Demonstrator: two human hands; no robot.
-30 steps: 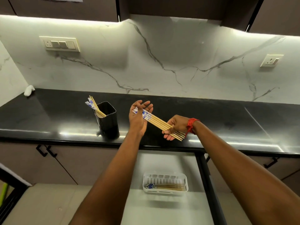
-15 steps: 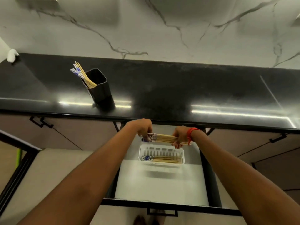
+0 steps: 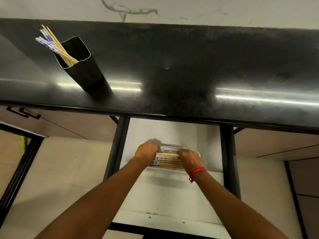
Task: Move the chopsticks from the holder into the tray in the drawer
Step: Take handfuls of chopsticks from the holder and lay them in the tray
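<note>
A white tray lies in the open drawer below the counter. Several wooden chopsticks with blue-patterned ends lie side by side in it. My left hand grips the patterned end of a bundle of chopsticks over the tray, and my right hand, with a red thread at the wrist, grips the other end. A black holder stands on the counter at the left with several more chopsticks leaning out of it.
The glossy black counter runs across the view, with a marble wall behind it. Dark drawer rails flank the drawer. Cabinet fronts with black handles sit to the left.
Both hands have carried the bundle from above the counter down into the drawer, and it is now level over the tray. My view has tilted downward.
</note>
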